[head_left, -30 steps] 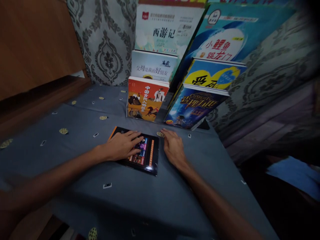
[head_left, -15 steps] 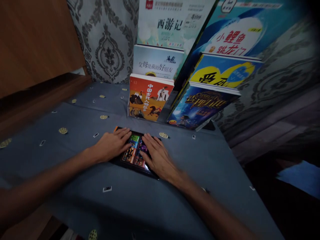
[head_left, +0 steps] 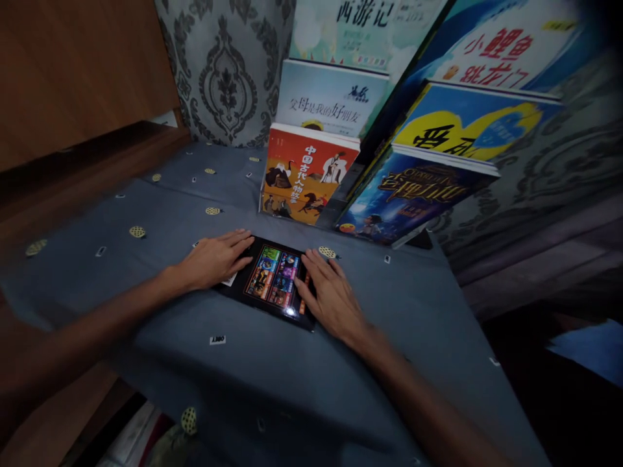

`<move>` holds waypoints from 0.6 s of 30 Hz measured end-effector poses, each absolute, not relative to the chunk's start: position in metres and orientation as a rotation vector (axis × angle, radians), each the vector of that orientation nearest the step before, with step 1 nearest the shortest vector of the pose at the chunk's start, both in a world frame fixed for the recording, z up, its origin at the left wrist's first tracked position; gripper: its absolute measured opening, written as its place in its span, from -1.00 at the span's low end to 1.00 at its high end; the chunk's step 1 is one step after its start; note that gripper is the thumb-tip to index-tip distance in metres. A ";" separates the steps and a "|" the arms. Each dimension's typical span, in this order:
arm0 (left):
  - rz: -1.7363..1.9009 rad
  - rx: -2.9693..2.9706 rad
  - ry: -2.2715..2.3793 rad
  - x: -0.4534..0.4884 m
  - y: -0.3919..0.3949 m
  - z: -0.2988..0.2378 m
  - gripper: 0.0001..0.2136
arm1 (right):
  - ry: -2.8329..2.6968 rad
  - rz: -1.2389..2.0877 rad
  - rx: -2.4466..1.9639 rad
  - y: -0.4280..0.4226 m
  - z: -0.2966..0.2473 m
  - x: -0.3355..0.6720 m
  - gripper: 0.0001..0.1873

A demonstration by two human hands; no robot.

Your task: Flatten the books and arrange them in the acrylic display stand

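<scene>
A thin book with a glossy black cover lies flat on the cloth. Two columns of small bright pictures fill its middle, and light glints off its lower right. My left hand rests along the left end, fingers stretched out, just above a small white patch on the cover. On the opposite end lies my right hand, its fingers extended over the right edge and hiding part of it. Neither hand is wrapped round the book.
Behind the book, a stand holds several upright books, including an orange one and a dark blue one. A grey-blue patterned cloth covers the table. Wooden furniture stands at the left, and a patterned curtain hangs behind.
My hands have moved apart, outward to the two ends of the book, uncovering its middle pictures and the white patch. The view has shifted slightly.
</scene>
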State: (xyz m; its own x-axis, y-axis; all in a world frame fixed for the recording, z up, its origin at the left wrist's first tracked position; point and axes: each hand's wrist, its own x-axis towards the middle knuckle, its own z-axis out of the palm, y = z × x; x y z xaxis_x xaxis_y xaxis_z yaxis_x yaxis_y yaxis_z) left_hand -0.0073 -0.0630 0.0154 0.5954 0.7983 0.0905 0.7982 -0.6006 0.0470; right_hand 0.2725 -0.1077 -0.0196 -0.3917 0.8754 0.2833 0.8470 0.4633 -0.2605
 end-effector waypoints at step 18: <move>0.097 2.924 1.120 -0.015 -0.052 0.036 -0.68 | -2.290 -0.054 -1.241 -0.185 0.010 0.257 -0.82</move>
